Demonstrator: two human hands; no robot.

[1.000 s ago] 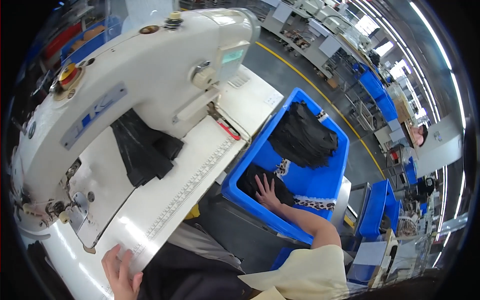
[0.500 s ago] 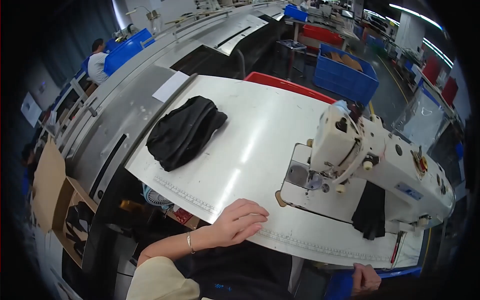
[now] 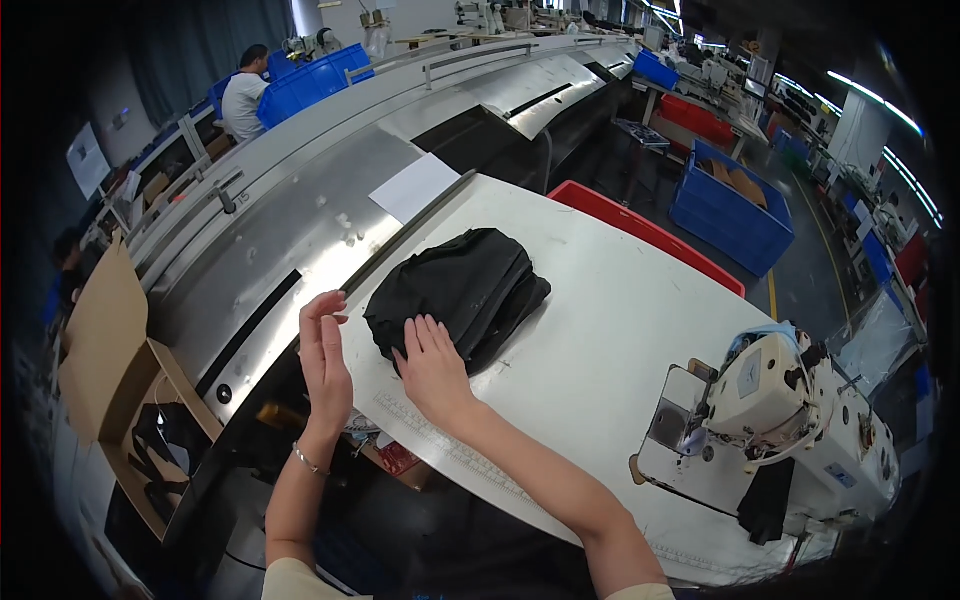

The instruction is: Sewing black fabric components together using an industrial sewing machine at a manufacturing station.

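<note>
A folded pile of black cloth (image 3: 450,285) lies on the white sewing table (image 3: 590,330), toward its left end. My right hand (image 3: 435,372) rests on the near side of this pile, fingers stretched out over the fabric. Just left of the pile, above the table's edge, my left hand (image 3: 325,365) is raised with its fingers bent a little and apart, holding nothing. At the right stands a white sewing machine (image 3: 780,400). A smaller black cloth piece (image 3: 767,500) hangs beneath the machine's arm.
A metal chute (image 3: 300,215) runs along the table's left, with a white sheet of paper (image 3: 415,188) on it. An open cardboard box (image 3: 185,400) holding black pieces stands at the left. Behind the table are a red bin (image 3: 650,235) and a blue crate (image 3: 730,215).
My view has turned to the left. My right hand has come from the table's front right edge onto the black pile; my left hand has lifted beside it.
</note>
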